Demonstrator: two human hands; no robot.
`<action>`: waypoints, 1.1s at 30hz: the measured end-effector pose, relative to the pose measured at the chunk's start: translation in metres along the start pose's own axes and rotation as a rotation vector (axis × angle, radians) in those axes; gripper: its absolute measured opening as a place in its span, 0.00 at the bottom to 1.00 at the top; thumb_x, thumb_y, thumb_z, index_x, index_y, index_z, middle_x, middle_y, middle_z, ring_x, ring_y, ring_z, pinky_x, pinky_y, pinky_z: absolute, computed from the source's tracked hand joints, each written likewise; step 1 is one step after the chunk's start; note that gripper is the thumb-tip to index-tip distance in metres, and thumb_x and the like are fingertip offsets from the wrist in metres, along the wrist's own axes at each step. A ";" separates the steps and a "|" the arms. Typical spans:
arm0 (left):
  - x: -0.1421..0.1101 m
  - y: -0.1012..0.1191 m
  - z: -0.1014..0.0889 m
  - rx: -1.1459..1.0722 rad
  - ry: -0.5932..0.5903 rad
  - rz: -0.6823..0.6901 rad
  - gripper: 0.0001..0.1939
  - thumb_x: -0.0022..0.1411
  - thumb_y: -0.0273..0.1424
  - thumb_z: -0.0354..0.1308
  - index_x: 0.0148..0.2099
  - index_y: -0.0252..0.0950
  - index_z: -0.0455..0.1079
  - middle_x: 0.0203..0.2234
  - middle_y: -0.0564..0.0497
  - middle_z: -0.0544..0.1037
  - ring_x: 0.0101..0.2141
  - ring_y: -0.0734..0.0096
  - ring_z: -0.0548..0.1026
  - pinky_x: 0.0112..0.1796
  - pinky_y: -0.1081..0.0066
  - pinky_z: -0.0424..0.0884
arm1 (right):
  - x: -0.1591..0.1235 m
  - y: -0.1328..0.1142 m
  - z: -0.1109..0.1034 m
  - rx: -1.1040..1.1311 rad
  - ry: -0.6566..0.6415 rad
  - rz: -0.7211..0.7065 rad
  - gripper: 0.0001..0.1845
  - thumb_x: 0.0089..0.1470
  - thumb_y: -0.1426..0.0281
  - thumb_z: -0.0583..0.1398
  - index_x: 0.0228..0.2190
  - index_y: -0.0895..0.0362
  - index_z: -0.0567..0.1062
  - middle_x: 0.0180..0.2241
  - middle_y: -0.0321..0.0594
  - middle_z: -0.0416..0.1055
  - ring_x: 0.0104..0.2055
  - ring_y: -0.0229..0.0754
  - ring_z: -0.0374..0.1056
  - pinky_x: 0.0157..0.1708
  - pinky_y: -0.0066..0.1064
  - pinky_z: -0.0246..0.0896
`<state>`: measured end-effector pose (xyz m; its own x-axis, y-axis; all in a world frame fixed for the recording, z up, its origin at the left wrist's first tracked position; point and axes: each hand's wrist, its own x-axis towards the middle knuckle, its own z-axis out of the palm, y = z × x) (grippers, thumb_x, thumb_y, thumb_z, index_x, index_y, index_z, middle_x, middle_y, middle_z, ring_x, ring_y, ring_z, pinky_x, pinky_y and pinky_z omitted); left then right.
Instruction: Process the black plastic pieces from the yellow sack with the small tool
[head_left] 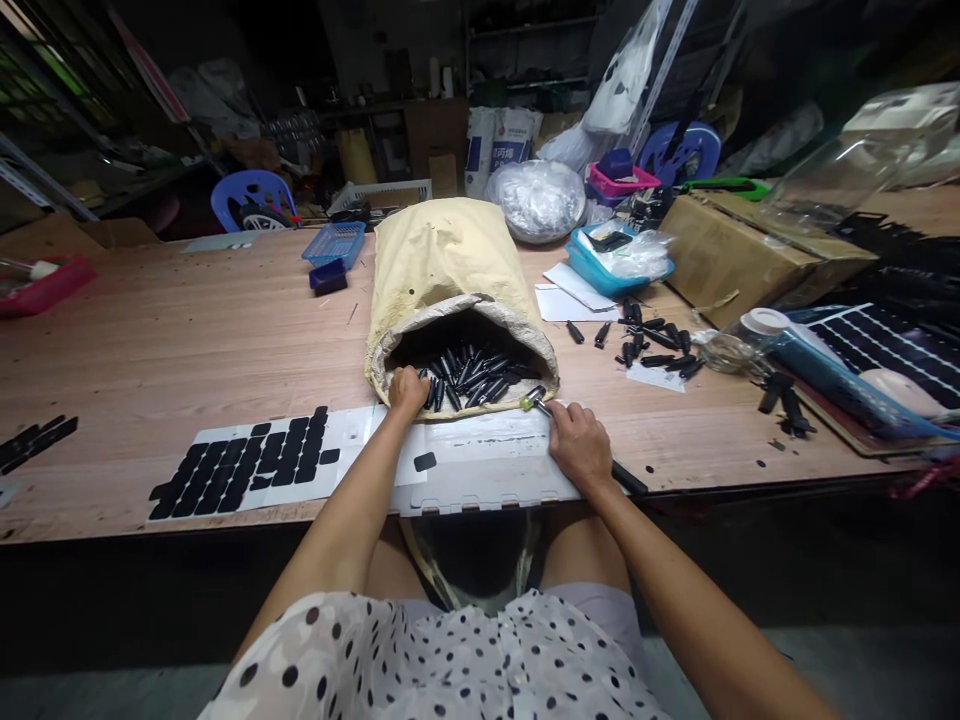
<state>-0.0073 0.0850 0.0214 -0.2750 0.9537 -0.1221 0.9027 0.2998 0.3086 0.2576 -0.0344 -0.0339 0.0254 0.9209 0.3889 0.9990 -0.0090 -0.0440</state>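
Observation:
A cream sack (450,245) lies on the table with its mouth facing me, and many glossy black tapered pieces (480,375) spill towards the opening. At the left side of that mouth, my left hand (409,388) is closed, its fingertips against the pieces; what it pinches is hidden. My right hand (581,445) is wrapped round a small hammer (630,477) with a black handle and a yellow-green, metal-banded head. The hammer's head rests by the right corner of the sack's mouth. Under both hands lies a white board (487,475) along the table edge.
Rows of black rounded stickers (225,465) lie on a white sheet at left. More black pieces (660,345) are scattered at right, near a cardboard box (750,250). A blue basket (337,243), a turquoise basin (619,262) and a plastic-wrapped bundle (536,200) stand farther back.

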 end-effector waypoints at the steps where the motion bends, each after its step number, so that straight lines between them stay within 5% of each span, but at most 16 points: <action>1: -0.001 0.000 -0.003 -0.009 0.002 0.007 0.13 0.65 0.30 0.55 0.50 0.32 0.72 0.50 0.37 0.75 0.51 0.55 0.74 0.48 0.65 0.68 | 0.000 0.000 0.000 0.001 0.000 0.000 0.15 0.60 0.71 0.54 0.46 0.54 0.75 0.33 0.44 0.68 0.37 0.45 0.59 0.34 0.33 0.48; 6: -0.031 -0.006 -0.008 -0.161 0.126 0.314 0.11 0.68 0.29 0.50 0.51 0.37 0.67 0.47 0.43 0.75 0.49 0.59 0.72 0.48 0.64 0.67 | 0.000 0.001 0.000 0.010 0.003 -0.010 0.16 0.60 0.72 0.53 0.47 0.54 0.75 0.34 0.44 0.68 0.37 0.45 0.59 0.33 0.33 0.47; 11: -0.097 -0.017 0.020 -0.233 -0.116 0.735 0.07 0.66 0.30 0.54 0.46 0.40 0.70 0.40 0.49 0.75 0.44 0.61 0.69 0.47 0.63 0.66 | 0.000 0.003 -0.001 0.004 0.000 -0.012 0.15 0.61 0.71 0.53 0.46 0.54 0.76 0.33 0.44 0.68 0.37 0.45 0.59 0.33 0.32 0.47; 15: -0.121 -0.023 0.042 -0.253 -0.187 0.700 0.08 0.63 0.30 0.58 0.45 0.40 0.73 0.40 0.49 0.74 0.45 0.60 0.68 0.48 0.61 0.64 | 0.000 0.004 0.000 0.002 0.002 -0.007 0.15 0.60 0.71 0.54 0.46 0.54 0.76 0.33 0.43 0.68 0.36 0.45 0.59 0.33 0.32 0.48; 20: -0.115 -0.023 0.046 -0.386 -0.171 0.631 0.18 0.53 0.30 0.68 0.47 0.39 0.72 0.37 0.51 0.74 0.43 0.59 0.68 0.48 0.61 0.64 | 0.003 0.010 0.003 0.049 -0.001 0.004 0.16 0.59 0.71 0.54 0.46 0.54 0.76 0.33 0.44 0.68 0.36 0.45 0.59 0.33 0.32 0.48; 23: -0.112 -0.022 0.047 -0.435 -0.173 0.621 0.15 0.51 0.28 0.69 0.41 0.39 0.73 0.36 0.51 0.75 0.42 0.59 0.68 0.47 0.61 0.65 | 0.002 0.010 -0.002 0.140 0.006 0.034 0.18 0.59 0.71 0.54 0.48 0.52 0.76 0.33 0.43 0.68 0.36 0.45 0.60 0.34 0.33 0.51; 28: -0.111 -0.021 0.052 -0.484 -0.167 0.622 0.07 0.53 0.28 0.69 0.35 0.39 0.75 0.35 0.50 0.75 0.42 0.60 0.68 0.47 0.61 0.66 | -0.020 -0.010 -0.024 0.430 0.080 0.065 0.22 0.63 0.69 0.50 0.55 0.49 0.73 0.38 0.43 0.73 0.40 0.46 0.66 0.40 0.35 0.61; 33: -0.108 -0.019 0.056 -0.499 -0.169 0.599 0.07 0.54 0.30 0.69 0.37 0.40 0.80 0.34 0.49 0.75 0.42 0.60 0.68 0.47 0.61 0.65 | -0.047 -0.038 -0.035 0.661 0.004 -0.049 0.21 0.65 0.67 0.49 0.53 0.50 0.74 0.43 0.43 0.76 0.44 0.44 0.71 0.45 0.36 0.66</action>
<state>0.0235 -0.0257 -0.0242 0.2999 0.9515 0.0689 0.6152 -0.2481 0.7483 0.2198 -0.0912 -0.0185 -0.0182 0.9127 0.4083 0.7660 0.2751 -0.5809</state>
